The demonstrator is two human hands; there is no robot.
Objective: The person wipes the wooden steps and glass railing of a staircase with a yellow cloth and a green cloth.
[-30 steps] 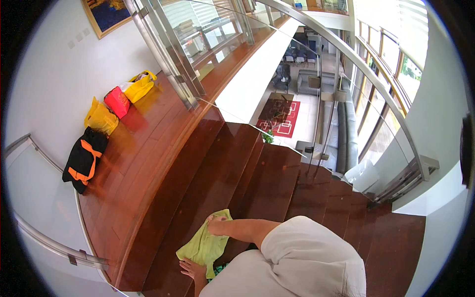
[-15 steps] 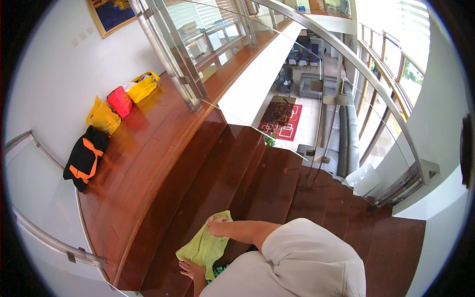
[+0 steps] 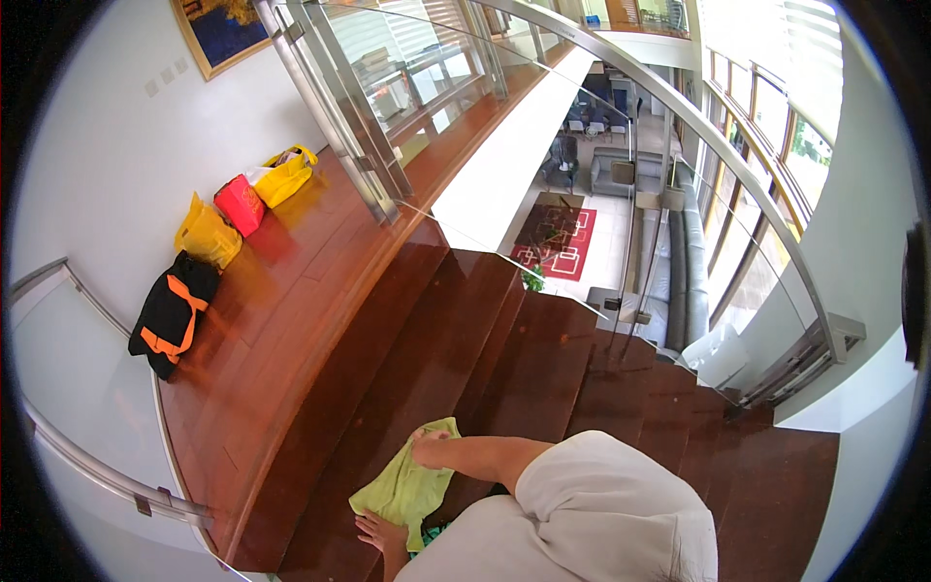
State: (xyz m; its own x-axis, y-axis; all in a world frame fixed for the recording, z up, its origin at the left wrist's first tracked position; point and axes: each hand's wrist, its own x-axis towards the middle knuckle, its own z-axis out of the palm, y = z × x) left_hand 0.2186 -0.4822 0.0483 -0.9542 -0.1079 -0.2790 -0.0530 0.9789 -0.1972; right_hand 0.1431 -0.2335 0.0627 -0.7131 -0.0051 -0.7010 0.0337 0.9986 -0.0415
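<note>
A light yellow-green cloth [image 3: 405, 488] lies spread on a dark brown wooden stair step [image 3: 335, 490]. At the cloth's far end, my right hand [image 3: 430, 447] is closed on its edge, with the bare forearm reaching across from a beige short sleeve [image 3: 567, 485]. My left hand [image 3: 381, 531] rests at the cloth's near left corner, fingers stretched out and apart, partly touching the cloth and the step. Some green patterned fabric below the cloth is mostly hidden by my body.
Curved stairs [image 3: 621, 388] descend to the right. A black-and-orange bag [image 3: 173, 315], a yellow bag [image 3: 208, 233], a red bag [image 3: 239, 205] and another yellow bag [image 3: 288, 179] stand by the wall on the landing [image 3: 281, 320]. Metal-and-glass railings [image 3: 679, 102] border the stairs above a living area.
The whole view has shifted very slightly right and down. Both hands and the cloth keep almost the same places on the step.
</note>
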